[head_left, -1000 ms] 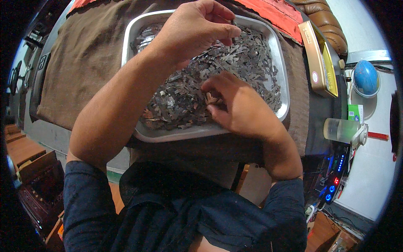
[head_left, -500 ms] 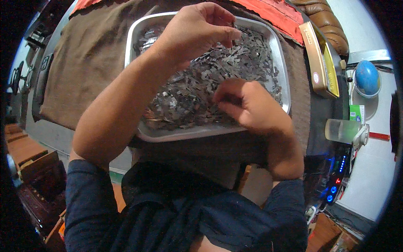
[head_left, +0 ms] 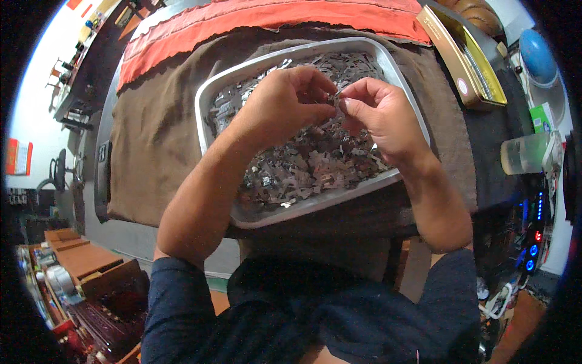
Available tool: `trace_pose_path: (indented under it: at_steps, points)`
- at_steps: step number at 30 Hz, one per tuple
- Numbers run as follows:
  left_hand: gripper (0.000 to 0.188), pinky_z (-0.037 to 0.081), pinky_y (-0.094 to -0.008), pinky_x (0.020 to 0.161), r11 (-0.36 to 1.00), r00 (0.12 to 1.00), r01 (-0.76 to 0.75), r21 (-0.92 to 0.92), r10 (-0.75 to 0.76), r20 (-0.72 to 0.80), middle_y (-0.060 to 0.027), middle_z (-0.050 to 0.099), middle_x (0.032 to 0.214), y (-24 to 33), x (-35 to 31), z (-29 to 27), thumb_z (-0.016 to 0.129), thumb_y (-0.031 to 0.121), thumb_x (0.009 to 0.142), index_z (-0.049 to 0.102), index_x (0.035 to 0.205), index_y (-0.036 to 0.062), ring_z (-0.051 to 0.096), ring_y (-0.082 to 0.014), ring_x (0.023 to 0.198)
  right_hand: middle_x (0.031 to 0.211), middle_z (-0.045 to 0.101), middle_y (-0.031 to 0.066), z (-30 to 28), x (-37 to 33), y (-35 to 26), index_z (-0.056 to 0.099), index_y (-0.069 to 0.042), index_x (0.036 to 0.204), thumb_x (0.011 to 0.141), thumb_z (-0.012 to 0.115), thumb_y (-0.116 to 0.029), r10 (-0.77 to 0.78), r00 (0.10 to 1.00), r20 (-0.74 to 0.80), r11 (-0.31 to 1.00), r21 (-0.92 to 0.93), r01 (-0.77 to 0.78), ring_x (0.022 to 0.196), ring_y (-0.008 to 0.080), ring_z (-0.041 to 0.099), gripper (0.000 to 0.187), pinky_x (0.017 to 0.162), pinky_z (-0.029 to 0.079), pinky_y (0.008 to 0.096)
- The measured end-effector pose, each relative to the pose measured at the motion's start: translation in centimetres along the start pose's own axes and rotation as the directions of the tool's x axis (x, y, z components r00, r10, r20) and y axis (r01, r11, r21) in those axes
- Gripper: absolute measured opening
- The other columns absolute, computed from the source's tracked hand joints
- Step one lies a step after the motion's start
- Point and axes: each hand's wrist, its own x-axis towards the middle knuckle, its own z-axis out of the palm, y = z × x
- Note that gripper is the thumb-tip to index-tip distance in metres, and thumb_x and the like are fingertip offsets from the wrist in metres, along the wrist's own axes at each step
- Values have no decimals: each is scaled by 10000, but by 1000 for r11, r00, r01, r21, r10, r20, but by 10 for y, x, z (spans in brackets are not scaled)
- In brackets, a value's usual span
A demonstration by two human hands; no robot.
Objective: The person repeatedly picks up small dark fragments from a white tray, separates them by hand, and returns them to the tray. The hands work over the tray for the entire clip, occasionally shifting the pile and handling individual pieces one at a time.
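Note:
A silver metal tray (head_left: 203, 118) holds a heap of small flat grey metal pieces (head_left: 315, 167). Above the heap, my left hand (head_left: 285, 103) pinches with thumb and forefinger. My right hand (head_left: 388, 118) meets it from the other side, its thumb and forefinger also pinched. Where the fingertips come together, a small metal piece (head_left: 337, 97) shows between them; its exact shape is too small to make out. Both forearms pass over the tray's near side and cover part of the heap.
Brown cloth (head_left: 154, 145) lies under the tray, with red cloth (head_left: 267, 18) along the far side. To the right stand an open box (head_left: 445, 54), a clear plastic jug (head_left: 524, 153) and a blue globe (head_left: 538, 57). Wooden furniture (head_left: 91, 261) is at lower left.
My right hand has lifted from the heap and come up against the left hand's fingertips. The whole view has shifted, so the tray appears lower and further right.

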Motion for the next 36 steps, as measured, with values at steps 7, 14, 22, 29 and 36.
trace_pose_path:
  at_steps: [7,14,22,29,36]
  points:
    - [292,585,-280,776,967,1000,14,-253,-9,21,-85,720,930,1,-1,2,761,-12,845,653,1116,-39,705,-145,883,890,688,62,1,1,-2,654,18,1033,972,641,-43,-46,999,5,992,121,45,740,135,683,87,666,573,268]
    - [326,594,-285,820,944,998,-39,-329,17,-67,-101,714,967,-2,1,-1,798,-21,821,649,1111,-43,714,-162,904,945,690,71,3,1,0,622,22,1106,966,657,-51,-116,993,6,985,128,114,762,136,685,162,690,581,267]
    - [320,592,-288,839,963,999,-38,-268,29,-38,-113,723,1003,1,-1,2,794,-34,817,644,1100,-51,712,-164,919,930,691,61,5,-1,-1,638,14,1107,966,650,-44,-128,992,16,989,71,127,768,116,672,153,692,581,267]
    - [312,585,-276,816,948,999,11,-319,-22,-30,-102,716,1001,2,0,0,808,-21,809,648,1076,-42,701,-149,918,904,691,51,6,-4,-2,638,-2,1149,965,632,-30,-160,987,27,986,-43,161,753,96,651,186,688,565,261]
    - [298,572,-264,781,961,996,-24,-275,-2,-91,-76,703,967,-2,0,-1,819,10,817,653,1062,-31,681,-131,883,884,678,33,11,-6,2,641,10,1143,970,619,-23,-251,967,-44,962,-123,244,748,76,632,177,686,553,249]
